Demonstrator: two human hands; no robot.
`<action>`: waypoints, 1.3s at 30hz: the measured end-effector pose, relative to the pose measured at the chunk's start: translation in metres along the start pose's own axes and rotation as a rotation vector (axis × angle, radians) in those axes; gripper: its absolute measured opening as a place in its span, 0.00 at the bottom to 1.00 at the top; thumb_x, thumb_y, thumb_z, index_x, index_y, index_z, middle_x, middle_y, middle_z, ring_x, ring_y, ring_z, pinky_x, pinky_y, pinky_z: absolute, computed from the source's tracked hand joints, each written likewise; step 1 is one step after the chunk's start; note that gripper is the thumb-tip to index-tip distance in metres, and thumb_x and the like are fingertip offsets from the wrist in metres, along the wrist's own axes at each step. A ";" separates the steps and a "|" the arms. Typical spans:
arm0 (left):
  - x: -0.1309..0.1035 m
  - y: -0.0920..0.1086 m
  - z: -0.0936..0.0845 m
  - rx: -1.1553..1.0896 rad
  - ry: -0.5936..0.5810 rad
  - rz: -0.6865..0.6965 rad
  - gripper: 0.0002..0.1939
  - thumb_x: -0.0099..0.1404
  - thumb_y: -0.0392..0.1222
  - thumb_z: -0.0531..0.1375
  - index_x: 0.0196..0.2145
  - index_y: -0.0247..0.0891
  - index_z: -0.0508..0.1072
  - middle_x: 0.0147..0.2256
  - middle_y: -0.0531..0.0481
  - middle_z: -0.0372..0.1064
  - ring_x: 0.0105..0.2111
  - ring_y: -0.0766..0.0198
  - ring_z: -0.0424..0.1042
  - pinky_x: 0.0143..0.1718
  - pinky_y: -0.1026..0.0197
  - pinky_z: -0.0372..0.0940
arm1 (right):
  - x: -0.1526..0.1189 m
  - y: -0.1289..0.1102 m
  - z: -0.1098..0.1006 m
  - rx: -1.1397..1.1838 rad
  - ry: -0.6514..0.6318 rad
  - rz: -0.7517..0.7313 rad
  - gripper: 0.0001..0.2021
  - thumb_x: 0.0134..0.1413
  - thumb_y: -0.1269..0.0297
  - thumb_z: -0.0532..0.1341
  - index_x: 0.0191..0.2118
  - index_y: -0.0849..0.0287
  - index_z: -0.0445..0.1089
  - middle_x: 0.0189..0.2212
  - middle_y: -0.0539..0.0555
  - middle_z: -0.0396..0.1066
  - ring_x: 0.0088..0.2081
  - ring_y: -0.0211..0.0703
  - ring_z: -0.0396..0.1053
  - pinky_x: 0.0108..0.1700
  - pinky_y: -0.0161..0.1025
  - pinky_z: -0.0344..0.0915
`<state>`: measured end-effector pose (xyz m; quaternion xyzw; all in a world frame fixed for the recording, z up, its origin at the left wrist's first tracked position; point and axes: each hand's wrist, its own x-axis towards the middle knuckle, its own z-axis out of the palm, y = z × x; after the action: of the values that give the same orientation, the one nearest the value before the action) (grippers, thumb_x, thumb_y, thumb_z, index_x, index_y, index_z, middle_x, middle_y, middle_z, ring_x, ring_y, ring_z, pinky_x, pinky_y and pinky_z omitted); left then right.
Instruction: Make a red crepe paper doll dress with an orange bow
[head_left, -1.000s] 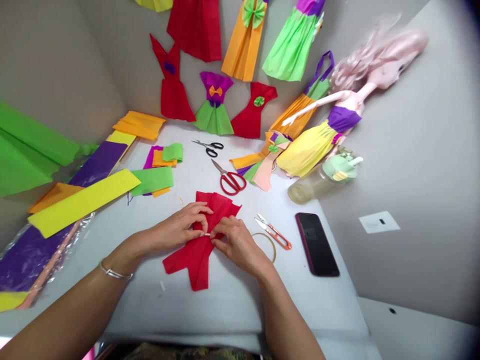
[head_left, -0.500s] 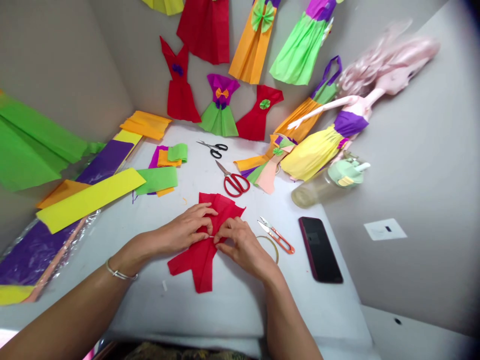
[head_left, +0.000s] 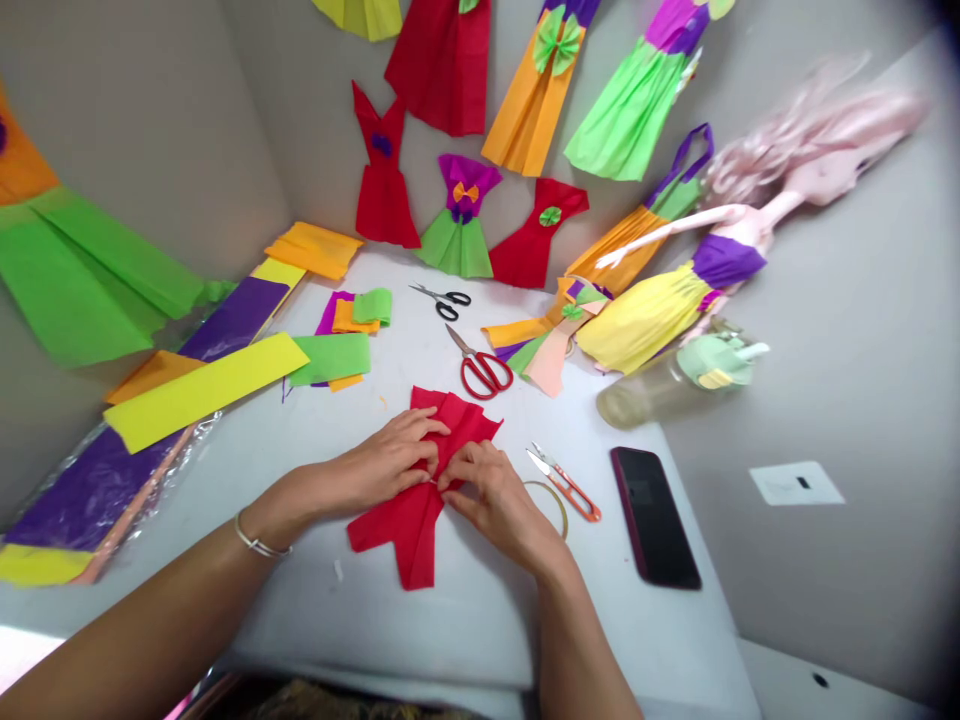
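Note:
A red pleated paper piece [head_left: 412, 540] lies on the pale table, narrow at its middle and spread out at both ends. From the left, my left hand [head_left: 397, 455] presses and pinches its waist. My right hand [head_left: 487, 490] pinches the same waist from the right, its fingertips close to the left ones. A thin pale strip shows between the fingertips, partly hidden by them. Just above the red piece are red-handled scissors [head_left: 486, 376]. Orange snips [head_left: 570, 492] and a thin yellowish ring [head_left: 556, 500] lie right of my right hand.
Black scissors [head_left: 448, 300] lie farther back. Coloured paper strips [head_left: 206, 392] fill the left side. A phone [head_left: 655, 517], a bottle [head_left: 660, 385] and a doll [head_left: 727, 258] are at the right. Paper dresses [head_left: 459, 215] line the back wall.
The whole view has shifted, so the scene sits farther right in the picture. Both hands keep their hold at the waist of the red paper, with the fingertips barely moved.

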<state>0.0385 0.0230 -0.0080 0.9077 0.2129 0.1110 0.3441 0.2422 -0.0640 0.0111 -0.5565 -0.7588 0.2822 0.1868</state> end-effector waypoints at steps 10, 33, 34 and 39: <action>0.003 0.002 0.011 0.112 0.067 0.000 0.08 0.65 0.32 0.57 0.38 0.40 0.74 0.59 0.46 0.62 0.65 0.51 0.51 0.67 0.44 0.48 | 0.002 -0.004 0.004 -0.045 0.004 0.015 0.07 0.54 0.74 0.67 0.37 0.56 0.72 0.37 0.50 0.70 0.40 0.44 0.63 0.43 0.41 0.56; -0.005 -0.002 -0.017 0.075 0.049 -0.040 0.17 0.63 0.26 0.51 0.43 0.43 0.72 0.62 0.48 0.57 0.68 0.53 0.44 0.67 0.42 0.47 | 0.003 -0.004 0.005 -0.090 0.015 0.019 0.06 0.59 0.63 0.65 0.40 0.57 0.72 0.35 0.52 0.67 0.38 0.43 0.62 0.41 0.39 0.57; -0.004 -0.001 -0.016 0.090 0.041 -0.031 0.19 0.62 0.24 0.50 0.42 0.43 0.72 0.63 0.49 0.57 0.68 0.54 0.43 0.67 0.42 0.46 | 0.003 -0.005 0.004 -0.098 0.013 0.017 0.05 0.60 0.63 0.63 0.40 0.57 0.72 0.35 0.52 0.66 0.37 0.43 0.62 0.40 0.39 0.56; -0.001 0.003 -0.006 0.141 0.030 0.011 0.19 0.59 0.23 0.49 0.38 0.41 0.73 0.63 0.51 0.56 0.69 0.53 0.40 0.67 0.41 0.45 | 0.002 -0.007 0.001 -0.147 0.028 0.022 0.09 0.67 0.65 0.55 0.40 0.56 0.73 0.32 0.51 0.65 0.36 0.42 0.60 0.39 0.39 0.54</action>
<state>0.0365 0.0240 -0.0010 0.9291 0.2202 0.1112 0.2756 0.2355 -0.0642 0.0148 -0.5811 -0.7686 0.2198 0.1527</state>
